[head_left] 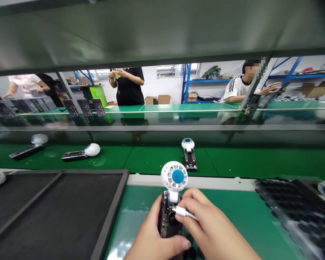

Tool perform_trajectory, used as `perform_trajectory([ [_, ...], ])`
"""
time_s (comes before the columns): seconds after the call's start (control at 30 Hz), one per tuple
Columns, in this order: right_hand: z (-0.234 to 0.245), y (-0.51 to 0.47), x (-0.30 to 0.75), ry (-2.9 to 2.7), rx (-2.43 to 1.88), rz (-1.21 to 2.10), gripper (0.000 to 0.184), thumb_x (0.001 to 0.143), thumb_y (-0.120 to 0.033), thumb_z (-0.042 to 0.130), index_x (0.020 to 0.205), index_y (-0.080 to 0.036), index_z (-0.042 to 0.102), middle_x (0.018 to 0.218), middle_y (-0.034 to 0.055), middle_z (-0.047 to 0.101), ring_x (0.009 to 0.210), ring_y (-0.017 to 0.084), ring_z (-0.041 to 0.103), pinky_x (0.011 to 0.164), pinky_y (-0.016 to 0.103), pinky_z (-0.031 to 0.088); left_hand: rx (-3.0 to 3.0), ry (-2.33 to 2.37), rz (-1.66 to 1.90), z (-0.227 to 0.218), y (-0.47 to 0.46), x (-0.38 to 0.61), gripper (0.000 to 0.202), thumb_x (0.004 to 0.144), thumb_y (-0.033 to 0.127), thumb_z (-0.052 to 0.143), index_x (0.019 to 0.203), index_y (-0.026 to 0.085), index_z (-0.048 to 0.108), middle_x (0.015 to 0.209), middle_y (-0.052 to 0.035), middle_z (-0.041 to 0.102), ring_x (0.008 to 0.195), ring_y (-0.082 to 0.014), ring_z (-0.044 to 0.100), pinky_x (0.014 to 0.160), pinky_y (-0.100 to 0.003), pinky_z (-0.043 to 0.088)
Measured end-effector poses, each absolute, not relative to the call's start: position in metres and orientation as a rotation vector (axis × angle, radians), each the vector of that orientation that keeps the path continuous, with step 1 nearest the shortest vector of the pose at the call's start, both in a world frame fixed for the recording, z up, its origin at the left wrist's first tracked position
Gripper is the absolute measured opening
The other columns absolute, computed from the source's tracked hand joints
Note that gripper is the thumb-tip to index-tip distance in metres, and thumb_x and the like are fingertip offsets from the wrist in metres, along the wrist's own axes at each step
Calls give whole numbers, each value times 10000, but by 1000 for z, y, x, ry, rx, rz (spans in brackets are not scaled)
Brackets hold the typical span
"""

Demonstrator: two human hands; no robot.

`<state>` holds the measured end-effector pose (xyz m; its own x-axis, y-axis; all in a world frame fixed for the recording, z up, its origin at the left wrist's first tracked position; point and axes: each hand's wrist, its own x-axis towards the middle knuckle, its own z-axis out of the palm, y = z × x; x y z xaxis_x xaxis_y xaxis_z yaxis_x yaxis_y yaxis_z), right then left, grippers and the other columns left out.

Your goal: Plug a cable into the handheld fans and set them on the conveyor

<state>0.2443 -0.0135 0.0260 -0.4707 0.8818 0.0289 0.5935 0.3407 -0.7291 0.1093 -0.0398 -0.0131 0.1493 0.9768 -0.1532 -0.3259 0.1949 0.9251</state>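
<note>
A handheld fan with a white round head, a blue centre and a dark see-through body stands upright in my left hand, whose thumb and fingers wrap round the body. Between the thumb and fingers of my right hand is the white plug of a charging cable. The plug's metal tip is at the fan's body, just below the neck; I cannot tell whether it is inserted. The palm side of my right hand is hidden.
Another fan lies on the green conveyor belt, with more fans to the left. A black divided tray sits left of my hands. Sheets of black round pads lie right. Co-workers stand or sit beyond the belt.
</note>
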Motion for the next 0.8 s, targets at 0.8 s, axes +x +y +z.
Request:
perform_trajectory([
  [0.8,29,-12,246,-2280,-1272,931,219,735,-93,430,741,-257,576,794,-16,557,695,148,527,608,244,406,882,950,1194,-15,-40,110,668,456,285,771,1041,208,457,1011,-32,618,959,-213,539,791,-274,397],
])
